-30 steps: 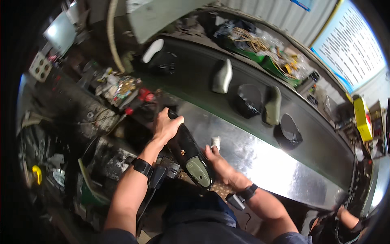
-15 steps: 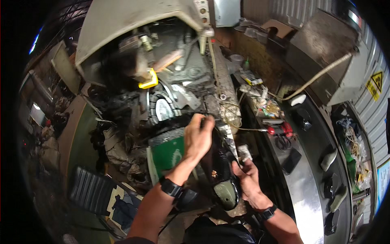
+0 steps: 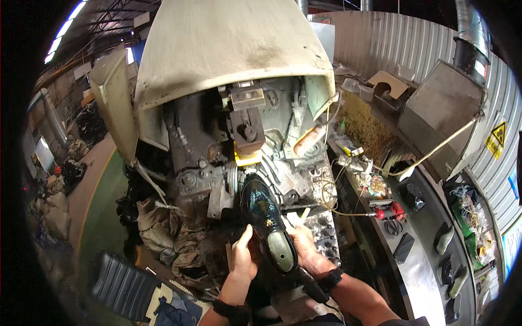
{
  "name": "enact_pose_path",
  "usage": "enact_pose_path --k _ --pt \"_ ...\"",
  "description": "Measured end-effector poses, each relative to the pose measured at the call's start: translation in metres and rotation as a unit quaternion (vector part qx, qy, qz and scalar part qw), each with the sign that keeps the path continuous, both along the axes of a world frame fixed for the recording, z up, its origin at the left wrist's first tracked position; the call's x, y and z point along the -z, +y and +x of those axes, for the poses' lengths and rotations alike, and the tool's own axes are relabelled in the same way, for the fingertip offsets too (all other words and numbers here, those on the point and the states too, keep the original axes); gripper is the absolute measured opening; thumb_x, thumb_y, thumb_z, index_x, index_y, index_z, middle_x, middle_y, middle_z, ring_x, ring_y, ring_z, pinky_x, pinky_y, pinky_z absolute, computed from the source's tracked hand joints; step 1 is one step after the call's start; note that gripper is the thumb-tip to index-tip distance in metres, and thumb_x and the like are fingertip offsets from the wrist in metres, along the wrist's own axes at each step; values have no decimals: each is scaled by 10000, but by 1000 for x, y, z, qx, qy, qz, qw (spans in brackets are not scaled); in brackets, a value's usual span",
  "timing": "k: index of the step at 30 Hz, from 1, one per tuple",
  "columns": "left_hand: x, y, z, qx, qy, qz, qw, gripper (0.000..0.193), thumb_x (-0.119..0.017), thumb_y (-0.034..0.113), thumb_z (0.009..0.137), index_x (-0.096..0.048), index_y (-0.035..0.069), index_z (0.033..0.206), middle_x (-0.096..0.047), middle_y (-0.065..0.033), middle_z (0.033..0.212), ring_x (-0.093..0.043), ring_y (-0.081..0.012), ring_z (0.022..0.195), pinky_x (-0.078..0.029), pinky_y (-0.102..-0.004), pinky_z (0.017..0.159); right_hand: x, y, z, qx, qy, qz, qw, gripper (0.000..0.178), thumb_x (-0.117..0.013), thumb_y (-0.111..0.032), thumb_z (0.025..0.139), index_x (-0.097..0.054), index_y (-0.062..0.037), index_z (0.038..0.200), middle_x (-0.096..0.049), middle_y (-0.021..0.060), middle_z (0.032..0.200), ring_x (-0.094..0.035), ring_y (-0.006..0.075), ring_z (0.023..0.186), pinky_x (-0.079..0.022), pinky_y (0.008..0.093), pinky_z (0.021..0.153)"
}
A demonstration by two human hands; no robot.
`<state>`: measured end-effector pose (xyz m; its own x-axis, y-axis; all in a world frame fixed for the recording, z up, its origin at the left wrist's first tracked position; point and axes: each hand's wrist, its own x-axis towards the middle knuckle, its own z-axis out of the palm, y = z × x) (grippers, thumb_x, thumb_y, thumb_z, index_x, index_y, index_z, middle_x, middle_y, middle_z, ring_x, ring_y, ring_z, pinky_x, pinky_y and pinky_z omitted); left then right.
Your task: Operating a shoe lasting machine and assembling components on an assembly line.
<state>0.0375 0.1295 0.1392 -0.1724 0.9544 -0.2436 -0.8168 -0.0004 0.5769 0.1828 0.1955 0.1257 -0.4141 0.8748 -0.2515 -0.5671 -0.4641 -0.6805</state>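
A glossy black shoe upper (image 3: 256, 196) sits on a pale green shoe last (image 3: 281, 253), whose flat top has a small hole. Its toe points away from me, close below the yellow-edged block (image 3: 248, 155) of a large machine; whether they touch cannot be told. At the left side of the heel, my left hand (image 3: 243, 259) is closed on the shoe, thumb up and fingers partly hidden. My right hand (image 3: 304, 245) grips the other side, with a pale small piece (image 3: 296, 218) by its fingertips that I cannot make out.
A cream machine hood (image 3: 234, 49) arches over the works. To the right, a metal bench (image 3: 416, 277) bears a red tool (image 3: 389, 211) and a black phone-like slab (image 3: 403, 248). Shoe lasts (image 3: 445, 240) line the belt beyond. A black chair (image 3: 125, 285) stands at the left.
My left hand has come back from the machine's front to the shoe's left side. The shoe has moved forward and left, toe toward the machine, with my right hand on it. The view has shifted.
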Motion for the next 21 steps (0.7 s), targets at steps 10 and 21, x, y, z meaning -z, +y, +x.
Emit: enact_pose_path --k 10,21 --pt "23 55 -24 -106 17 -96 990 271 -657 229 982 -692 -26 1068 -699 -91 1113 -656 -200 984 -519 -350 890 -2 51 -34 46 -32 -13 998 332 -631 -114 982 -508 -33 1280 -625 76 1038 -634 167 887 -563 317 775" --pt "83 87 22 -358 125 -133 916 325 -598 321 1022 -613 41 859 -605 27 840 -513 -81 766 -460 -270 705 70 82 -26 3 1 53 999 356 -679 -165 970 -510 -8 1241 -695 96 994 -674 145 804 -567 294 707"
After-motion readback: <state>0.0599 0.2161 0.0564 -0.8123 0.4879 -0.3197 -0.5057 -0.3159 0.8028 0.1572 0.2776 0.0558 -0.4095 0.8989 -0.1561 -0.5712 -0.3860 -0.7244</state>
